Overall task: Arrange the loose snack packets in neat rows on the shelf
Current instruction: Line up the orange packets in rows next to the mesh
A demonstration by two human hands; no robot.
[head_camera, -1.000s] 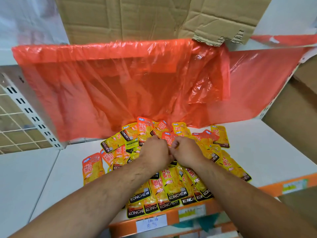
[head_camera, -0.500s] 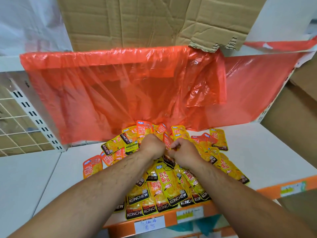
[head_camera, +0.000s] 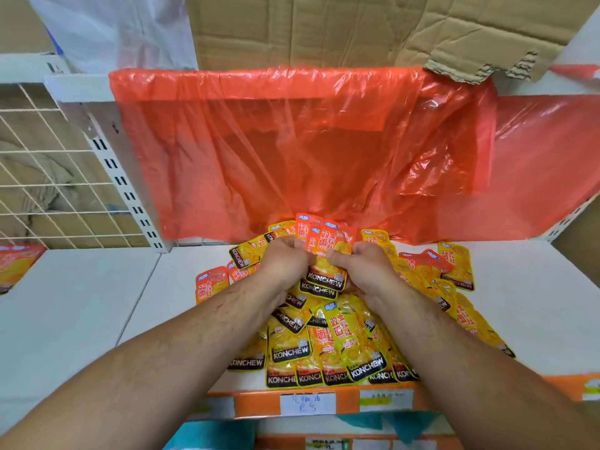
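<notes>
- Together, left hand point(head_camera: 285, 266) and right hand point(head_camera: 368, 269) grip a stack point(head_camera: 329, 245) of packets, fingers curled round it.
- Stack is held over the loose pile point(head_camera: 344, 349) on the shelf point(head_camera: 81, 319).

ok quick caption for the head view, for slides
Left hand and right hand grip a bunch of snack packets amid the loose pile on the white shelf.

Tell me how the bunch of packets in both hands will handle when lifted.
Probably floppy: the held packets fan unevenly above the left hand and right hand. Likely slippery, given their glossy film. Seemingly light: thin, flat pouches.
</notes>
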